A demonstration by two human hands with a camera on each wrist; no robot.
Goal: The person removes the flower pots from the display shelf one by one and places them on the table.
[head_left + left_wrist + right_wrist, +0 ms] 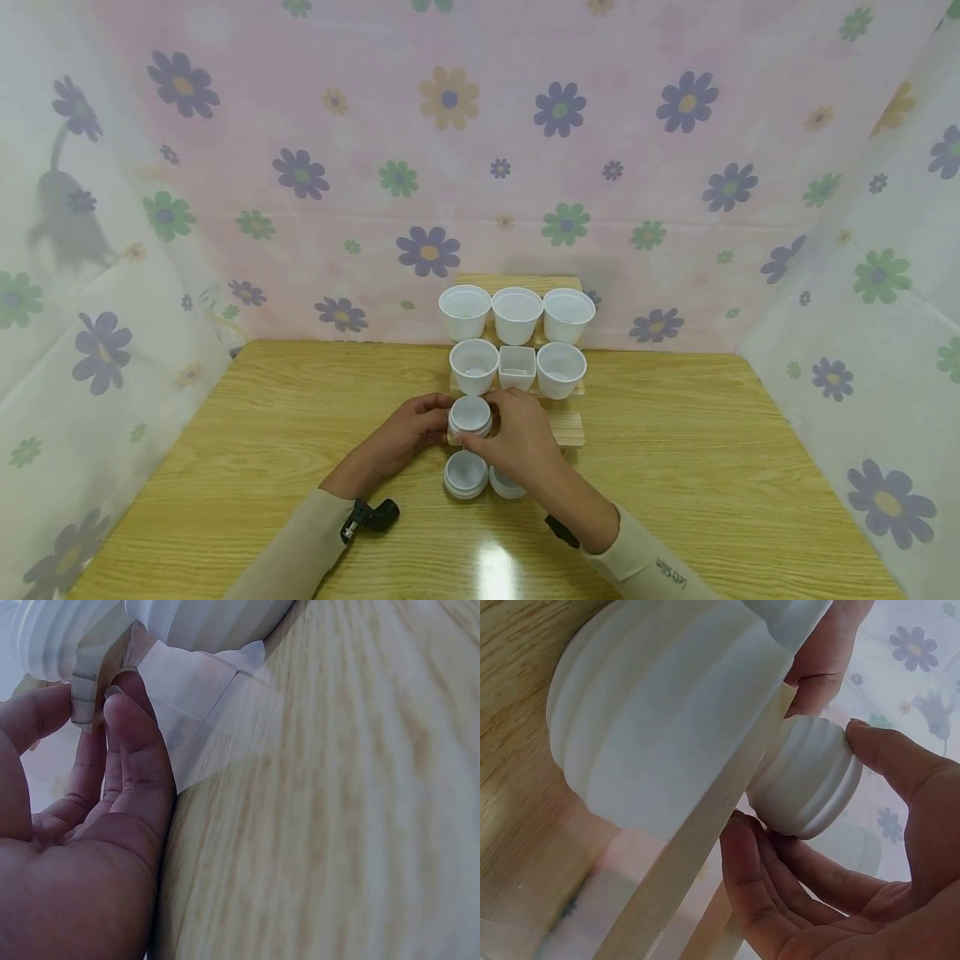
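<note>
A small white ribbed pot (471,414) stands at the left end of a wooden tiered stand's (568,428) third step down. My right hand (525,437) holds this pot between thumb and fingers, as the right wrist view shows with the ribbed pot (806,776). To its left, my left hand (408,435) pinches the end of a wooden board (86,694) of the stand between thumb and fingertips. In front, two more white pots, a left one (465,473) and a right one (507,483), sit low, the right one partly hidden by my right hand.
Three round white pots (517,315) line the top step. Below them, a square white pot (517,365) stands between two round ones. The wooden table (315,400) ends at a flowered cloth (337,267) behind the stand.
</note>
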